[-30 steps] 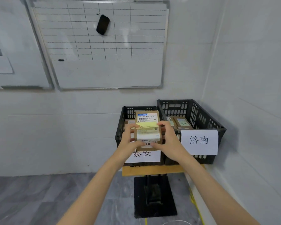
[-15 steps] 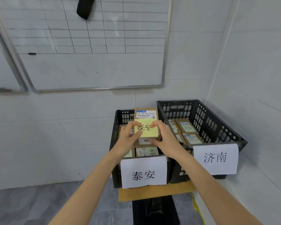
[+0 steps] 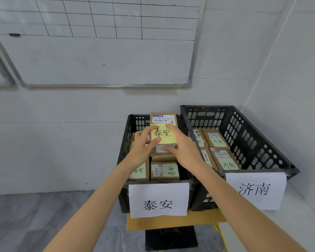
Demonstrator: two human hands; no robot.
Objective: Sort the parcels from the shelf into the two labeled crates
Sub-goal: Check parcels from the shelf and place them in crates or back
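Holding the brown cardboard parcel [image 3: 162, 119] with its yellow note reading 泰安, I have it over the left black plastic crate [image 3: 124, 157], the one whose white paper label [image 3: 158, 200] bears the same characters. My left hand [image 3: 144, 145] grips the parcel's left edge with the thumb across the note. My right hand [image 3: 183, 149] clasps the right edge with the thumb on the lower face. I cannot tell whether the parcel touches the boxes beneath it.

I judge the sort well under way. Several noted parcels [image 3: 165, 170] lie in this crate. The right black plastic crate [image 3: 258, 140], labelled 济南, holds matching parcels [image 3: 217, 140] in rows. Both crates stand side by side on a wooden surface [image 3: 198, 220]. This parcel has yet to be set down and let go. The shelf is out of view, so I cannot say how many remain.
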